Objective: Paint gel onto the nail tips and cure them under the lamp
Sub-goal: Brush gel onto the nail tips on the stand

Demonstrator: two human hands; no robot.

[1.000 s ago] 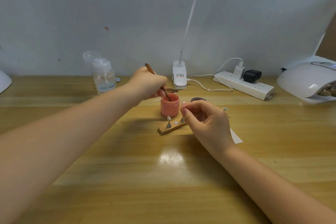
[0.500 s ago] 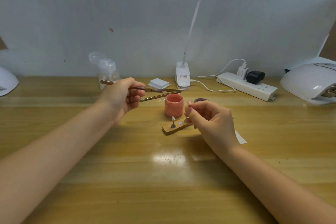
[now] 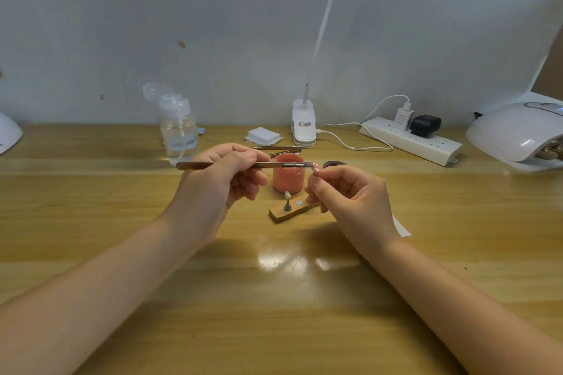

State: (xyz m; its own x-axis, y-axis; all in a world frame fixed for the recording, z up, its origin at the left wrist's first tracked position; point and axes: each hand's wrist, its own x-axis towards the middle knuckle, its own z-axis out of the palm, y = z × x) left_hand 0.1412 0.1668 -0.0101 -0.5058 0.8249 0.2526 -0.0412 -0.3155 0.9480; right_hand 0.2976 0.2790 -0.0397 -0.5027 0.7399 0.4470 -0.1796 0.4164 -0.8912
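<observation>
1. The left hand [image 3: 222,179] pinches a brown-handled brush [image 3: 243,165] between thumb and curled fingers [image 3: 246,158], holding it roughly level above the counter [image 3: 122,253].
2. The bristle end of the brush points toward the right hand [image 3: 347,192] and touches a small nail tip [image 3: 315,168] held there.
3. The right hand's fingers are pressed together around the nail tip, pinching it at its top edge; how the tip is mounted cannot be made out.
4. Behind the two hands stands an open pink jar [image 3: 288,173], with a dark lid [image 3: 333,164] just beside it on the right.
5. In front of the jar lies a small wooden block [image 3: 292,212], tilted on the counter. One pale nail tip on a stand [image 3: 287,201] rises upright from it, and a small white dot [image 3: 299,202] sits near that stand.
6. The right hand's lower fingers hover at the block's right end.
7. Two more brushes [image 3: 274,149] lie flat behind the jar, near a stack of white pads [image 3: 262,135].
8. A clear pump bottle [image 3: 177,128] with its cap flipped open stands at the back left.
9. A white clip lamp [image 3: 303,125] stands at the back centre, its cable running to a power strip [image 3: 409,140] on the right.
10. The white curing lamp [image 3: 515,134] sits at the far right edge, well apart from the hands.
11. A white paper strip [image 3: 402,228] shows beside the right wrist.
</observation>
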